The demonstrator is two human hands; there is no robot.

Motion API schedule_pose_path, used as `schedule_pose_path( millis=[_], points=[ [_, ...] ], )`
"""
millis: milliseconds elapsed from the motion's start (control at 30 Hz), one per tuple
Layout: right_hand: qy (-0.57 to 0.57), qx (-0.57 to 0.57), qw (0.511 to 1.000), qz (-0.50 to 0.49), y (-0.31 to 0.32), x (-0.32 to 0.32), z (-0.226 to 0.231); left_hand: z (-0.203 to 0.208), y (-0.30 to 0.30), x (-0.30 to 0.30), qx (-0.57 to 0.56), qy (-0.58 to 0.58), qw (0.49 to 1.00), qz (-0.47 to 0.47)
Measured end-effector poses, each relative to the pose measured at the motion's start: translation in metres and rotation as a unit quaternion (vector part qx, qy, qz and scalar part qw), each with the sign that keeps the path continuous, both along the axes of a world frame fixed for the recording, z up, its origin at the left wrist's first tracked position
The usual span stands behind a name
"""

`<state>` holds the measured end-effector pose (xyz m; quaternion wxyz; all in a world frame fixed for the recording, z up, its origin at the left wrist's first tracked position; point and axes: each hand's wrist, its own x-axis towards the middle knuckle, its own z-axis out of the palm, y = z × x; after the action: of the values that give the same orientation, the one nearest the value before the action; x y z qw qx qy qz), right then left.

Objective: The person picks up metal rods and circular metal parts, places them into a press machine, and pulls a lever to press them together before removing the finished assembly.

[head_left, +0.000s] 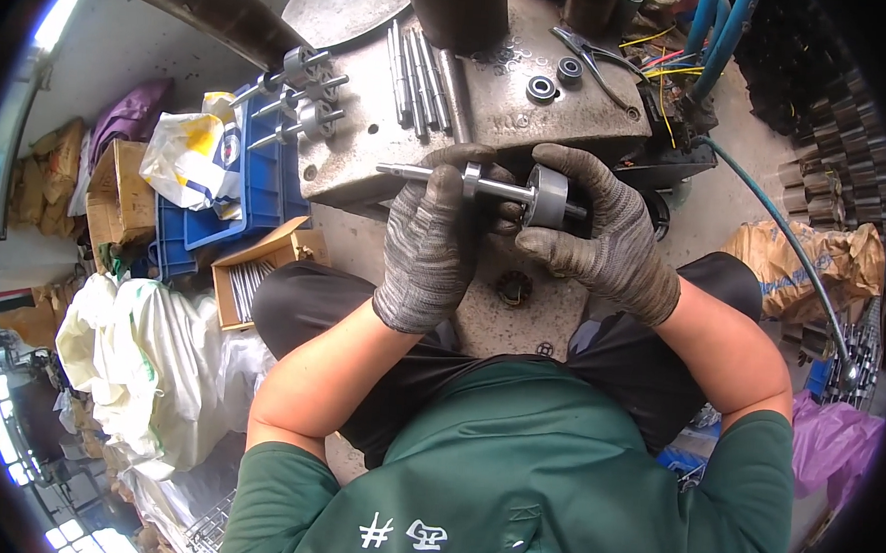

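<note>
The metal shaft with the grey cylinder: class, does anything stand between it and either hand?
Only the striped gloves. The left hand holds the shaft and the right hand the grey cylinder; nothing else visible comes between, though contact on the far side is hidden.

The gloved left hand [423,243] holds a thin metal shaft [505,190], and the gloved right hand [610,235] grips the grey cylinder [547,196] which sits on it. On the desk [571,125] there lie several bare shafts [419,87], two ball bearings [531,88] side by side, and one pair of pliers [581,50].
</note>
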<state>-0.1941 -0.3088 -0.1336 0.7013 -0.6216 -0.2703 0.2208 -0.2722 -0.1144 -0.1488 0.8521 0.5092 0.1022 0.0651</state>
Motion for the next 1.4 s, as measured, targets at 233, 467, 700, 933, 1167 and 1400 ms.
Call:
schedule_pose_path(
  millis=[233,467,700,933,1167,1400],
  points=[
    [0.095,-0.027,0.994,0.04,-0.008,0.007,0.004,0.002,0.004,-0.001,-0.006,-0.018,1.0,0.003],
    [0.188,-0.003,0.979,0.085,0.001,0.012,0.003,-0.008,0.017,-0.011,-0.099,0.001,0.994,0.049],
    [0.121,-0.041,0.99,0.067,0.004,0.023,0.003,-0.032,0.106,-0.007,-0.125,0.081,0.952,0.266],
    [0.124,-0.051,0.988,0.074,0.008,0.029,0.006,-0.042,0.168,-0.013,-0.099,0.133,0.919,0.359],
    [0.121,-0.034,0.989,0.078,0.017,0.031,0.004,-0.053,0.187,-0.02,-0.11,0.142,0.887,0.425],
    [0.112,-0.017,0.991,0.07,0.016,0.038,0.013,-0.021,0.154,-0.023,0.699,0.13,0.606,0.357]
  ],
)
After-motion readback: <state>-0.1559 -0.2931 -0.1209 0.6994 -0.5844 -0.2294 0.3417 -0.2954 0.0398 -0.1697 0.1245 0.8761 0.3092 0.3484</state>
